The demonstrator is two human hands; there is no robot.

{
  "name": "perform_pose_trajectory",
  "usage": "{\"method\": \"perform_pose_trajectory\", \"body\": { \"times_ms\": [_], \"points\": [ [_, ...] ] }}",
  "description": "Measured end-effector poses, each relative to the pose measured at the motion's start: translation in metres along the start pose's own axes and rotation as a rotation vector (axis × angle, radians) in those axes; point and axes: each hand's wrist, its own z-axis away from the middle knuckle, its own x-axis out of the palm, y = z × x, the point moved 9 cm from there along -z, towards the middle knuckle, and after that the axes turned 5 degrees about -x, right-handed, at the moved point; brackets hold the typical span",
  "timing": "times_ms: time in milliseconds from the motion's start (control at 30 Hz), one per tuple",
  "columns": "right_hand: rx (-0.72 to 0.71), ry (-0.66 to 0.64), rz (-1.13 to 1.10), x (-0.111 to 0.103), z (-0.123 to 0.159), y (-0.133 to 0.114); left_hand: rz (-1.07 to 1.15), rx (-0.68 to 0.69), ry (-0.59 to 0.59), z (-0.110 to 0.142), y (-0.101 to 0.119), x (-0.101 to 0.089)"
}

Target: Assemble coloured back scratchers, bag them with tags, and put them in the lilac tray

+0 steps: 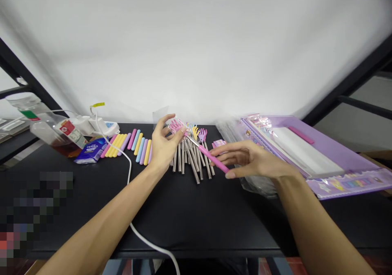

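Observation:
A pink back scratcher [211, 156] with a metal shaft slants across the middle. My left hand [163, 142] pinches it near its claw-shaped head, where clear plastic wrap shows. Loosely closed about the handle's lower end is my right hand [249, 160], its thumb at the tip. Beneath and behind them lies a pile of metal back scratcher rods [192, 165], with yellow, blue and purple claw heads at the far end. Left of my left hand, several coloured handle sleeves [142, 146] lie in rows in pink, yellow, blue and purple.
On the right, a purple display box [333, 148] holds a white bag and a pink handle beside crumpled clear plastic [260, 185]. A tissue pack [92, 149], a jar [45, 124] and a power strip [112, 127] stand left. A white cable [143, 240] crosses the black table.

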Motion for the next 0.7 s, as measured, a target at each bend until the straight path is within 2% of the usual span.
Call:
{"method": "perform_pose_trajectory", "body": {
  "times_ms": [167,267,367,467,533,700],
  "points": [
    [-0.057,-0.101,-0.004,0.008,0.000,-0.004,0.012,-0.007,-0.014,0.002,0.000,0.002],
    [-0.069,-0.080,-0.029,0.010,-0.005,-0.001,0.041,-0.030,-0.046,0.005,-0.001,0.008],
    [-0.112,0.111,0.016,-0.001,-0.013,0.002,0.090,-0.068,-0.106,0.009,-0.005,0.016],
    [-0.273,0.381,0.254,-0.015,-0.014,-0.008,0.110,-0.103,-0.175,0.013,-0.008,0.026],
    [-0.380,0.509,0.437,-0.017,-0.010,-0.019,0.084,-0.112,-0.219,0.017,-0.009,0.031],
    [-0.492,0.655,0.693,-0.017,0.000,-0.036,-0.014,-0.138,-0.394,0.037,-0.015,0.053]
  ]
}}
